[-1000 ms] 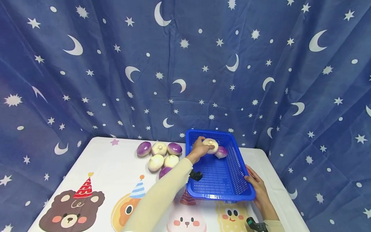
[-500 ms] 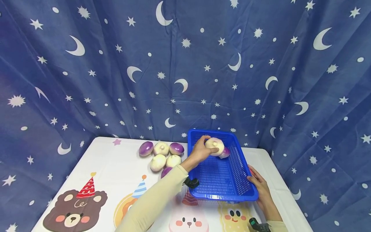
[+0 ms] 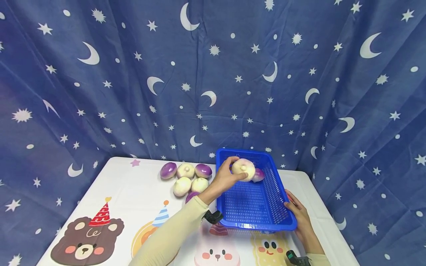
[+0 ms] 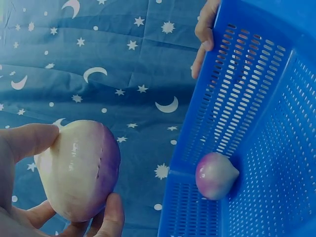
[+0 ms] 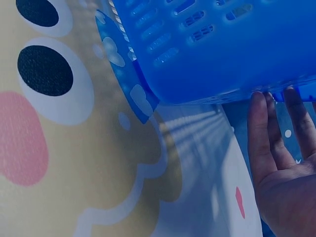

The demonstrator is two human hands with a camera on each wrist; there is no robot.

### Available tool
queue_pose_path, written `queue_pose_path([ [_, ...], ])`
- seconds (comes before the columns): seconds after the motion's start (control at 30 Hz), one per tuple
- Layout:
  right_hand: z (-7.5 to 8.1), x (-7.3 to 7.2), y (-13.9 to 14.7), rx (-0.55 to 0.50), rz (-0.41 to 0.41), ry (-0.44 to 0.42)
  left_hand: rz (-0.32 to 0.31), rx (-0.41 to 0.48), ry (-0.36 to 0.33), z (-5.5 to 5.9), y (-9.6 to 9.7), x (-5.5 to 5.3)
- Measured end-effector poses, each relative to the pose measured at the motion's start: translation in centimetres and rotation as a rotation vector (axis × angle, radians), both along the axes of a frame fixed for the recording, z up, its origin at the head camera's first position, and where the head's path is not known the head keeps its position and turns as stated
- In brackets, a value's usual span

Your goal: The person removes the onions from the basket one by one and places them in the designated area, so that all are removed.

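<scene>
My left hand holds a white-and-purple turnip over the blue basket, thumb and fingers spread around it. In the left wrist view that turnip shows its pale side and purple crown. Inside the basket lies another turnip, near the far right corner. At the basket's right side my right hand grips the rim. The right wrist view shows its fingers nearly straight, with their tips at the basket's edge. Part of the right hand is hidden behind the basket wall.
On the white tablecloth, several turnips lie grouped left of the basket; the left forearm partly covers one purple turnip. A dark blue curtain with stars and moons hangs directly behind the table.
My left hand, with the turnip in it, has turned slightly and drawn a little back to the left inside the basket's outline. The right hand stays at the rim. The view shifts slightly.
</scene>
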State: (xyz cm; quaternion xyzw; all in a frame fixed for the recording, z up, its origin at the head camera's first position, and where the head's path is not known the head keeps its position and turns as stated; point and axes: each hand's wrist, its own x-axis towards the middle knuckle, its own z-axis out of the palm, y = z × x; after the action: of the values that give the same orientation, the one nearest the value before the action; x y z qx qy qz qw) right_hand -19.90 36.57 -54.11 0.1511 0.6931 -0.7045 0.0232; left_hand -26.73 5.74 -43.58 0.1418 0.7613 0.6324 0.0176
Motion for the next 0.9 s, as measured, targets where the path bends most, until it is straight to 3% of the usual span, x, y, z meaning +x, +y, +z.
queue_pose_path([
  [0.4,-0.1,0.0,-0.1,-0.009,0.005,0.014,-0.001,0.018,0.018,0.3,-3.1,2.1],
  [0.73,-0.1,-0.1,0.0,0.001,0.012,0.010,0.075,0.006,-0.002,-0.7,-6.3,2.0],
  [0.9,0.1,0.0,0.0,-0.003,0.009,0.003,0.085,0.058,-0.033,-1.3,-7.8,2.0],
])
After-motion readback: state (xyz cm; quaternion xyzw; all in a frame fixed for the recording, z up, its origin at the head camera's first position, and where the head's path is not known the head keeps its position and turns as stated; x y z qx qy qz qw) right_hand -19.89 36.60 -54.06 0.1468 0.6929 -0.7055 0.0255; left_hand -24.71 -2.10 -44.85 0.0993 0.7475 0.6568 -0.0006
